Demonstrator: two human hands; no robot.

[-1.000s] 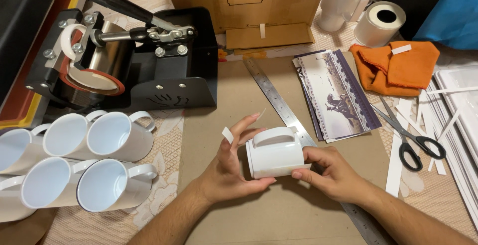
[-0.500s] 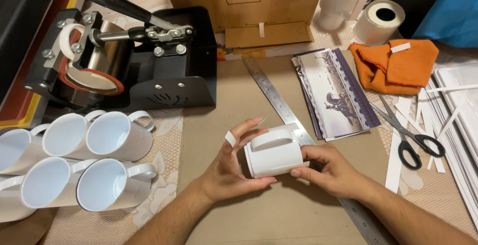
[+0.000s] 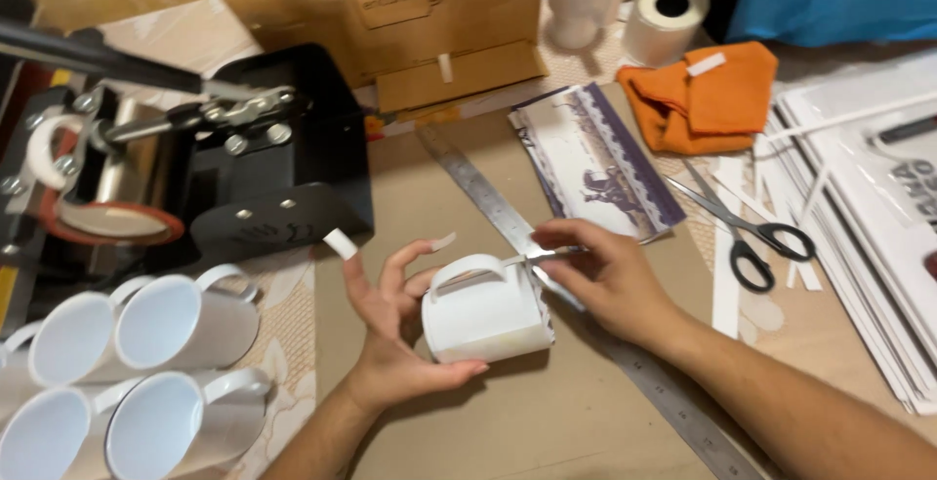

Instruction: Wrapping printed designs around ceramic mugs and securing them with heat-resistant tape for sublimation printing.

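Surface: brown cardboard-covered worktable (image 3: 429, 187) crowded with a black mug press (image 3: 185, 173), a steel ruler (image 3: 488, 202), scissors (image 3: 747, 231), an orange cloth (image 3: 703, 100) and four blank mugs (image 3: 146, 363) at the near left.
Change: the right hand has risen from the mug's side to its handle, and the left fingers have spread wider.
Left hand (image 3: 395, 329): palm up, cupped loosely under the white mug (image 3: 483, 319); a tape strip (image 3: 340, 243) sticks to one raised fingertip.
Right hand (image 3: 600, 280): pinching a thin strip (image 3: 537, 258) at the handle's top.
Mug: lying sideways, paper-wrapped, between both hands.
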